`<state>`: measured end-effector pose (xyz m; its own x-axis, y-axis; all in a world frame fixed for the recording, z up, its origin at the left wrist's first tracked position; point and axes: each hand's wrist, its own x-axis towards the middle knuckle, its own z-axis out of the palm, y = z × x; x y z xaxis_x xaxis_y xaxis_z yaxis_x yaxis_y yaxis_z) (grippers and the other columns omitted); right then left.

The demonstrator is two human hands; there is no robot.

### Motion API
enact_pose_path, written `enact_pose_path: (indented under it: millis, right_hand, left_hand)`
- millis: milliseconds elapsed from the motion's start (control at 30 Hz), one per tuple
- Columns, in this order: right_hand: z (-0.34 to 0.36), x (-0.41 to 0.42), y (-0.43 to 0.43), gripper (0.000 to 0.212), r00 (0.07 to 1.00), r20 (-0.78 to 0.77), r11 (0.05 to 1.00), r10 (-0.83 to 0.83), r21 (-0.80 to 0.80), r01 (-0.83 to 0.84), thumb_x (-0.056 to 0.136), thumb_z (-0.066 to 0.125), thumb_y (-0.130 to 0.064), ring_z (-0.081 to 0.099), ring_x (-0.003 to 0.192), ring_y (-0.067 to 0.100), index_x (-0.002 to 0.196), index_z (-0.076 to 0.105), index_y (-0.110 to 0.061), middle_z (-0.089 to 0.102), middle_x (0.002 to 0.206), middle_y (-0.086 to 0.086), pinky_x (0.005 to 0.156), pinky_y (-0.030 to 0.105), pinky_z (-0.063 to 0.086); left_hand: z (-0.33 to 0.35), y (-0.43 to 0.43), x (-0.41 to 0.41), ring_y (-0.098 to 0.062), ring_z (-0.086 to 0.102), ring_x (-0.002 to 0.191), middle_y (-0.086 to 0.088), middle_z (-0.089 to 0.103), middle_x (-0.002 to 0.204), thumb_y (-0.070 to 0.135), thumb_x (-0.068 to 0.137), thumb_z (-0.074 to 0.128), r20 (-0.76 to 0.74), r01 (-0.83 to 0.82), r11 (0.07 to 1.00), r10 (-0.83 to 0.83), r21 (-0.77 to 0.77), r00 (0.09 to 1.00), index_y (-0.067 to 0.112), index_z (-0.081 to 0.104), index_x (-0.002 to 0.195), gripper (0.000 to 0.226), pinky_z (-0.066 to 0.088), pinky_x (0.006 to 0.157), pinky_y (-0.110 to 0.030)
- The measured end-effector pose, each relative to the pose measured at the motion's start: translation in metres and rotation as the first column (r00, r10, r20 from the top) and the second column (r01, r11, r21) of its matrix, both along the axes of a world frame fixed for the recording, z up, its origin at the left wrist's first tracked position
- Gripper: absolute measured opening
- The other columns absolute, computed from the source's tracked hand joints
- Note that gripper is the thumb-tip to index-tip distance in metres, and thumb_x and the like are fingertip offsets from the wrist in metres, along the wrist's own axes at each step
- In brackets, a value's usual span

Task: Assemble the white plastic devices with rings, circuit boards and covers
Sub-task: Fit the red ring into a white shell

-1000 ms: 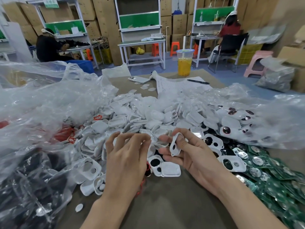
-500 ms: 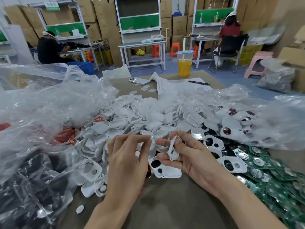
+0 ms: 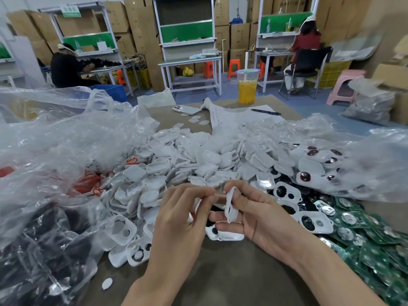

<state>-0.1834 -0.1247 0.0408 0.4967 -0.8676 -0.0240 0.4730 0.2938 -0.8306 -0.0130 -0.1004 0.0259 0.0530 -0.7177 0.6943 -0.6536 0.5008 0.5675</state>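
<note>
Head view: the right hand (image 3: 260, 217) holds a white plastic shell (image 3: 230, 205) on edge above the counter (image 3: 220, 272), pinched between thumb and fingers, its long axis near upright and one broad face turned towards the left hand (image 3: 183, 219). That hand sits just beside the shell, fingers curled in a narrow grip on a small part (image 3: 191, 215), perhaps a ring, though it is mostly hidden. The fit likely runs sideways, from the left grip into the shell.

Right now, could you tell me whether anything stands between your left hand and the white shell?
Nothing visible does: the left hand sits just beside the white shell, which the right hand pinches edge-on, with only a small gap between them.
</note>
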Motion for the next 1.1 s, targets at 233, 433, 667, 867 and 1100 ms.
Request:
enact_pose_path:
  millis: [233, 433, 667, 867, 1100]
  right_hand:
    - [0.0009, -0.0002, 0.0000, 0.018, 1.000, -0.002, 1.000, 0.009, 0.005, -0.009, 0.096, 0.056, -0.016, 0.073, 0.093, 0.037, 0.097, 0.074, -0.018, 0.071, 0.110, 0.021, 0.075, 0.039, 0.061]
    - [-0.0007, -0.0005, -0.0006, 0.017, 0.999, -0.047, 1.000, -0.023, -0.021, 0.022, 0.093, 0.057, -0.016, 0.072, 0.092, 0.035, 0.097, 0.074, -0.017, 0.071, 0.107, 0.021, 0.072, 0.038, 0.061]
    - [-0.0017, -0.0019, -0.0023, 0.016, 0.998, -0.050, 0.999, -0.032, -0.040, 0.030, 0.095, 0.056, -0.016, 0.072, 0.093, 0.032, 0.101, 0.071, -0.016, 0.069, 0.120, 0.024, 0.074, 0.037, 0.061]
    - [0.0006, -0.0040, -0.0026, 0.015, 0.997, -0.017, 0.997, -0.074, 0.003, 0.074, 0.087, 0.062, -0.019, 0.073, 0.090, 0.031, 0.092, 0.076, -0.019, 0.070, 0.119, 0.022, 0.070, 0.040, 0.063]
    - [0.0022, -0.0039, -0.0008, 0.017, 0.999, -0.010, 0.999, -0.050, 0.020, 0.051, 0.089, 0.060, -0.016, 0.074, 0.089, 0.031, 0.094, 0.077, -0.018, 0.071, 0.116, 0.024, 0.066, 0.039, 0.063]
  left_hand:
    - [0.0030, -0.0008, 0.0005, -0.014, 0.060, 0.100, 0.020, 0.059, 0.098, 0.040, 0.088, 0.066, -0.141, 0.057, 0.997, -0.050, 0.051, 0.989, 0.040, 0.072, 0.089, 0.006, 0.041, 0.078, -0.011]
    - [0.0002, -0.0020, 0.0021, -0.010, 0.062, 0.099, 0.023, 0.064, 0.095, 0.026, 0.091, 0.075, -0.023, -0.006, 0.995, 0.008, 0.098, 1.000, 0.035, 0.075, 0.091, 0.009, 0.040, 0.081, -0.009]
    - [0.0054, 0.0002, 0.0040, -0.001, 0.061, 0.100, 0.027, 0.065, 0.096, 0.031, 0.094, 0.066, 0.015, -0.014, 0.993, 0.012, 0.113, 1.000, 0.041, 0.065, 0.093, 0.010, 0.038, 0.082, -0.006]
    - [0.0051, 0.0020, 0.0042, -0.001, 0.059, 0.092, 0.024, 0.063, 0.097, 0.034, 0.092, 0.066, -0.010, -0.015, 0.985, 0.017, 0.173, 1.000, 0.045, 0.059, 0.089, 0.014, 0.039, 0.076, -0.005]
    - [0.0045, 0.0034, 0.0031, -0.003, 0.060, 0.091, 0.024, 0.064, 0.093, 0.046, 0.092, 0.059, -0.065, 0.032, 0.987, -0.022, 0.158, 0.998, 0.046, 0.062, 0.089, 0.003, 0.038, 0.074, -0.004]
